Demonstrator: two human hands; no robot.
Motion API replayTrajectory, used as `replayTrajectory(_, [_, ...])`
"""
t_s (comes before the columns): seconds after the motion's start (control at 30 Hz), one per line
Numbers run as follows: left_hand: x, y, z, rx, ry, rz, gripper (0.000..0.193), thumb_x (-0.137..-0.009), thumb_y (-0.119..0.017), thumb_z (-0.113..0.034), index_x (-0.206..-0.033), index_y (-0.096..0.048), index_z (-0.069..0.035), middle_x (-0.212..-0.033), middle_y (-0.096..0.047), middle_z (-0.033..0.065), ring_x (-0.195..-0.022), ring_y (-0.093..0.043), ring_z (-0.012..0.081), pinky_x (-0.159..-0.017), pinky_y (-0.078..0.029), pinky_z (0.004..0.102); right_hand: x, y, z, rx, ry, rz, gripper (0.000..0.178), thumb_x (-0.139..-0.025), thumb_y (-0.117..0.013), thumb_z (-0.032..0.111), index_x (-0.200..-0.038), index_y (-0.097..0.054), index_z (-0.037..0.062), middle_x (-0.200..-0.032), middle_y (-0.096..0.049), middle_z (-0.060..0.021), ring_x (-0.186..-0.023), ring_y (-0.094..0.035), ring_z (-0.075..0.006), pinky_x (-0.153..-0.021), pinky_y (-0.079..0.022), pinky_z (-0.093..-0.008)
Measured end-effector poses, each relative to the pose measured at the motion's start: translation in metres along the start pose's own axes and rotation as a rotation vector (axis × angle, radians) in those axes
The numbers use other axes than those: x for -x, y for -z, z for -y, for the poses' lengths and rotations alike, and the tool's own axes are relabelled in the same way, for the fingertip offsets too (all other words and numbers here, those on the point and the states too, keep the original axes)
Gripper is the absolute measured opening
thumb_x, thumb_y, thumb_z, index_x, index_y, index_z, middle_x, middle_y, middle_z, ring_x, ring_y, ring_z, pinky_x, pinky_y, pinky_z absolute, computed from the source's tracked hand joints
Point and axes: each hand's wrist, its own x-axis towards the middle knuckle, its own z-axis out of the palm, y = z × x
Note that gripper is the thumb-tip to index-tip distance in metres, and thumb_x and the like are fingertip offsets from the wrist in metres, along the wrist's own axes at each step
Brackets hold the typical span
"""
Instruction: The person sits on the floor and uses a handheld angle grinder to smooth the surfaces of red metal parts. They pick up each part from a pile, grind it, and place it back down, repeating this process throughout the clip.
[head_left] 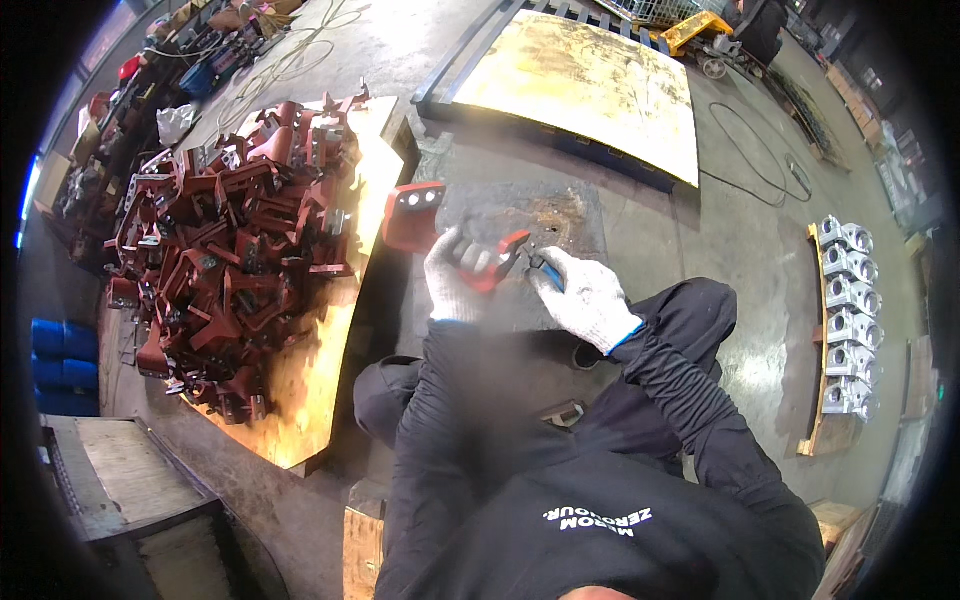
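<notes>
My left hand (457,275), in a white knit glove, grips a red-painted metal bracket (412,222). Several holes show in the bracket's upper flange, and my fingers cover part of its middle. Also gloved, my right hand (590,295) is closed around what look like blue-handled pliers (550,275). Their metal jaws lie at the bracket's right end, but contact there is too small to make out. Beneath both hands is a dark, stained work surface (570,215).
On the left, a heap of red brackets (225,260) covers much of a plywood-topped pallet (310,425). Another plywood-topped pallet (590,85) lies ahead. Silver castings (850,310) line a board at the right. A cable (745,150) loops across the floor, and a yellow pallet jack (695,30) stands beyond.
</notes>
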Motion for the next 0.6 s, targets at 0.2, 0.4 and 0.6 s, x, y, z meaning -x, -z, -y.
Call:
replayTrajectory(0.2, [-0.013,0.019,-0.006,-0.011,0.027,0.170,0.033,-0.090,-0.051,-0.011,-0.064,-0.030,-0.016,-0.058,-0.026,-0.0058,-0.049,-0.027,0.0100,-0.051,-0.035,0.0287,-0.001,-0.006,0.001,0.024,-0.003,0.015,0.027,-0.090,-0.058,0.036,-0.108,-0.063,0.0157,-0.085,-0.068,-0.0157,-0.079,-0.066,-0.0360,-0.071,-0.051,-0.0449])
replayTrajectory(0.4, [0.011,-0.008,-0.001,0.022,-0.007,-0.024,0.033,-0.089,-0.051,-0.008,-0.065,-0.031,-0.016,-0.059,-0.026,-0.0056,-0.049,-0.025,0.0095,-0.048,-0.029,0.0255,-0.002,-0.011,-0.003,0.016,-0.007,0.019,0.027,-0.090,-0.056,0.036,-0.107,-0.063,0.0159,-0.086,-0.068,-0.0156,-0.081,-0.066,-0.0363,-0.073,-0.051,-0.0450])
replayTrajectory(0.6, [0.005,-0.005,0.002,0.030,-0.010,-0.044,0.034,-0.088,-0.053,-0.009,-0.064,-0.030,-0.016,-0.058,-0.026,-0.0054,-0.048,-0.026,0.0096,-0.046,-0.026,0.0258,-0.003,-0.020,-0.011,0.057,0.009,0.047,0.028,-0.088,-0.056,0.033,-0.109,-0.062,0.0160,-0.086,-0.068,-0.0177,-0.080,-0.066,-0.0366,-0.073,-0.051,-0.0447])
